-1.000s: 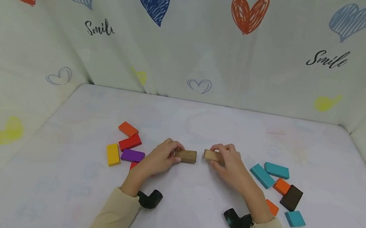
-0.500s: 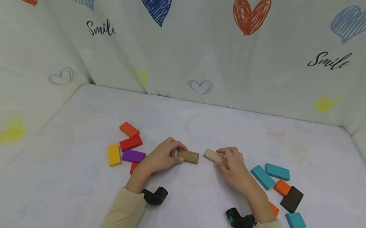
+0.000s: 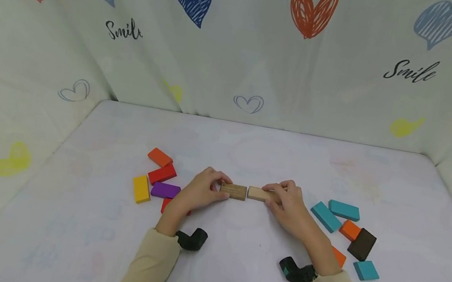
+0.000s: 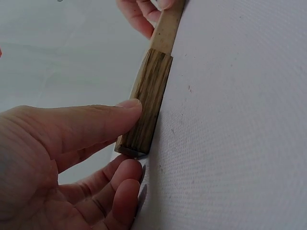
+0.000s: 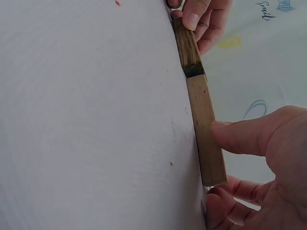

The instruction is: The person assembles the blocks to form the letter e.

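My left hand (image 3: pixel 201 191) pinches a brown wooden block with dark grain (image 3: pixel 233 191) between thumb and fingers, near the middle of the table. In the left wrist view the thumb lies on the side of that brown block (image 4: pixel 149 105). Opposite it, my right hand (image 3: pixel 289 210) pinches a pale wooden block (image 3: pixel 258 194). The two blocks lie end to end in one line, with a narrow gap between them in the head view. In the right wrist view the pale block (image 5: pixel 205 129) shows at full length, its near end by the curled fingers.
On the left lie an orange block (image 3: pixel 159 157), a red block (image 3: pixel 162 174), a yellow block (image 3: pixel 141 189) and a purple block (image 3: pixel 165 190). Teal blocks (image 3: pixel 326 217), orange ones and a dark brown block (image 3: pixel 361 244) lie on the right. A printed curtain (image 3: pixel 229 63) hangs behind the table.
My right hand has turned the pale block from a slant into line with the brown one and brought it closer. The left hand shifted slightly right with its block.
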`<state>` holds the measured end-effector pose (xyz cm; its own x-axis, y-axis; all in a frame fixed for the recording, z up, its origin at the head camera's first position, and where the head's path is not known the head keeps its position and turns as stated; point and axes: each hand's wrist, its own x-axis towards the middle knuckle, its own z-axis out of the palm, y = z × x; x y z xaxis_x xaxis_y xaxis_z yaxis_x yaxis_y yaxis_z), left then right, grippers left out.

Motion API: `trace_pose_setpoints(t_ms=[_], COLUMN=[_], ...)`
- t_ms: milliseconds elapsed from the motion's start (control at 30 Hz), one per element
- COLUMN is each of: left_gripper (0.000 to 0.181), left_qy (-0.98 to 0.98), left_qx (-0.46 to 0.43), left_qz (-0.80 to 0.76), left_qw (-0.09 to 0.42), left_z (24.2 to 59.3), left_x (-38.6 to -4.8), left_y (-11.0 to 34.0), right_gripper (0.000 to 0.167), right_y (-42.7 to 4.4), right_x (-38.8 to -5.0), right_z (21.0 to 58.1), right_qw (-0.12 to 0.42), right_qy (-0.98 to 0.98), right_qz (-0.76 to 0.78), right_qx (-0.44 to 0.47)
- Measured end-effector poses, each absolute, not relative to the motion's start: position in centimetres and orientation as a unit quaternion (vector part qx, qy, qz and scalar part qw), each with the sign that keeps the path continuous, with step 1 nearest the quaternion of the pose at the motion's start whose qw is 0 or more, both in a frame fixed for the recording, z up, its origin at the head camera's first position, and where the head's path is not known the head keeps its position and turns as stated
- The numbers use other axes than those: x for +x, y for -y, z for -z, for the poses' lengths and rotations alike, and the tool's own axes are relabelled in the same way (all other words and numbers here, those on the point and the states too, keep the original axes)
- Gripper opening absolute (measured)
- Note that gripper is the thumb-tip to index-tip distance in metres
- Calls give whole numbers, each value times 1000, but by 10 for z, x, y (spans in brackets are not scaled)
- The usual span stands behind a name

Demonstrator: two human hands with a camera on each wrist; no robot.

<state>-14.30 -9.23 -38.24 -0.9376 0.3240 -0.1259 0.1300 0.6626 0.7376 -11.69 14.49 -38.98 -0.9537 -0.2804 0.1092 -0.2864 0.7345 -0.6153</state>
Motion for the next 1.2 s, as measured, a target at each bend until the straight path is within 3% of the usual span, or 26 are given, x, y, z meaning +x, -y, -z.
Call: trace_pose_setpoints(t_ms=[467, 1200], left_gripper=[27, 27], left_qy=[-904, -909], left_qx=[115, 113], left_qz=[-391, -378], left_qw=[129, 131], left_z=[379, 381], left_x=[-143, -146], left_y=[89, 87], right_gripper=[26, 27], right_y=[-147, -141], right_x=[-119, -116], right_z=[392, 392], right_qw=[25, 25], right_qy=[925, 941], right_qz=[-333, -303], right_qx=[181, 150])
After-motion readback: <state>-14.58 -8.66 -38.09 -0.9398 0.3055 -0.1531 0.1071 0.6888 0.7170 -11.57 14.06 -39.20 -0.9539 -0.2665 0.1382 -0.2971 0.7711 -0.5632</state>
